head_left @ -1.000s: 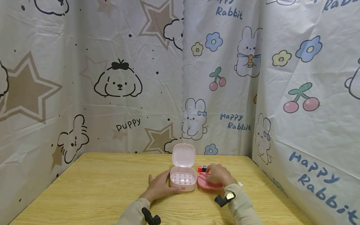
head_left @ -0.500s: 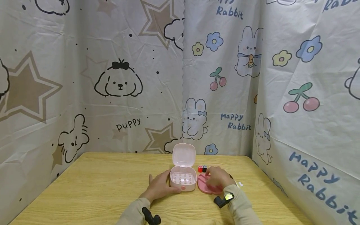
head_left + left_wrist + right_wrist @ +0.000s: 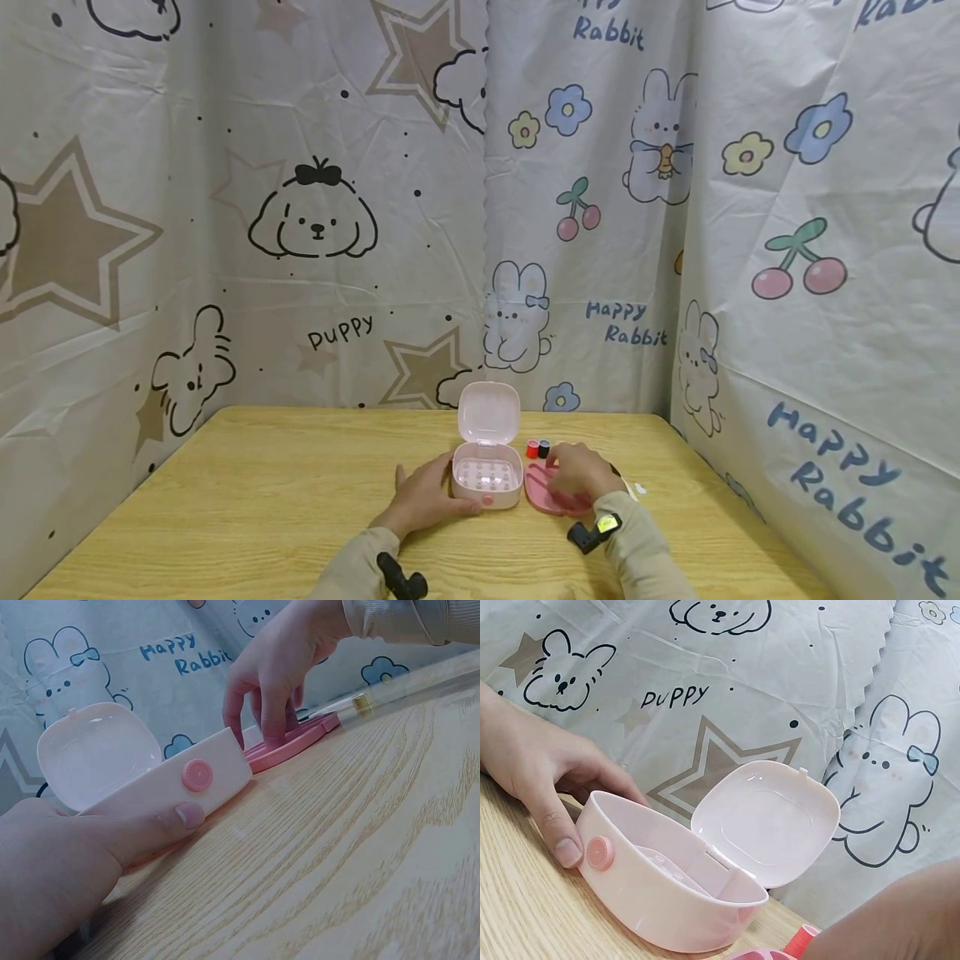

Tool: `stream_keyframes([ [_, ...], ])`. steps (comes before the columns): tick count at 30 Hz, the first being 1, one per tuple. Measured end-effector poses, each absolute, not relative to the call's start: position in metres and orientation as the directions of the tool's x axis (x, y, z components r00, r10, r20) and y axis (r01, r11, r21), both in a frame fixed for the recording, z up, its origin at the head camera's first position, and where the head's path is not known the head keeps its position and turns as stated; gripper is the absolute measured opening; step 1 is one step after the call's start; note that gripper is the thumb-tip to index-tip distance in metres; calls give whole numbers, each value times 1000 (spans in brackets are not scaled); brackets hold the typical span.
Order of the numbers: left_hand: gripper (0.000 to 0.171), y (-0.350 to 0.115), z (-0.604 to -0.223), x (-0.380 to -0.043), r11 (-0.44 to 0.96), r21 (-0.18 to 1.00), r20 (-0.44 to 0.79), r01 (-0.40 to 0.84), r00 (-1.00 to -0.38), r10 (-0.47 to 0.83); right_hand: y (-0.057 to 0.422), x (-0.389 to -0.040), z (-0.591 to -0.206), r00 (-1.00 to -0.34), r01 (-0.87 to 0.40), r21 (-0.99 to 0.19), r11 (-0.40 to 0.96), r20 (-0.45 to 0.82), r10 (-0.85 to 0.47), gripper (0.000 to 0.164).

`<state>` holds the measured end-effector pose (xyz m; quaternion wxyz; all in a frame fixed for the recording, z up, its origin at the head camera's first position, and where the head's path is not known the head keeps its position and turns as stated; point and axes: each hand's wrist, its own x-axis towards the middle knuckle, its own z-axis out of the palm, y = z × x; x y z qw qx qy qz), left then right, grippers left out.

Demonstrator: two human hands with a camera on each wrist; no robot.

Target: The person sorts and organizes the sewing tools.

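Note:
In the head view, my left hand [image 3: 423, 500] holds the left side of a pale pink box [image 3: 487, 501], its thumb along the front near a round pink button [image 3: 197, 775]. The box's lid [image 3: 769, 821] stands up at the back, and pegs or bumps show on the floor inside. My right hand [image 3: 583, 469] reaches down onto a darker pink tray [image 3: 542, 497] just right of the box. Its thumb and fingers are bent, with the tips down among the tray's ridges [image 3: 307, 735]. The palm hides part of the tray.
A red spool [image 3: 532, 450] and a black spool [image 3: 544, 450] stand behind the tray. A small white piece [image 3: 640, 488] lies right of the right hand. The wooden table [image 3: 315, 475] ends at a printed curtain [image 3: 322, 292] at the back.
Over the first half second the pink tray has shifted slightly toward me and lies flatter under my right hand. The left hand and the box have stayed put.

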<state>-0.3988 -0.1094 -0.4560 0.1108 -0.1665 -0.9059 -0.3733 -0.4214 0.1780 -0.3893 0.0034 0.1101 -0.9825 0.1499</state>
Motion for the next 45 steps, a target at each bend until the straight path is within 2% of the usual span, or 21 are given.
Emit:
stream_keyframes([
  [6,105,-110,-455,-399,670,631,331,390,-917,222,179,-424,-393,-979,-198,-325,925,24,-201,35],
  [25,106,-111,-457,-399,661,640,332,393,-917,223,180,-421,-386,-981,-193,-323,926,37,-192,37],
  [39,108,-111,-457,-402,653,653,321,384,-921,221,210,-438,-387,-971,-125,-436,891,238,-20,46],
  [45,106,-110,-458,-403,665,640,323,384,-920,221,217,-443,-400,-938,-140,-413,900,347,14,45],
])
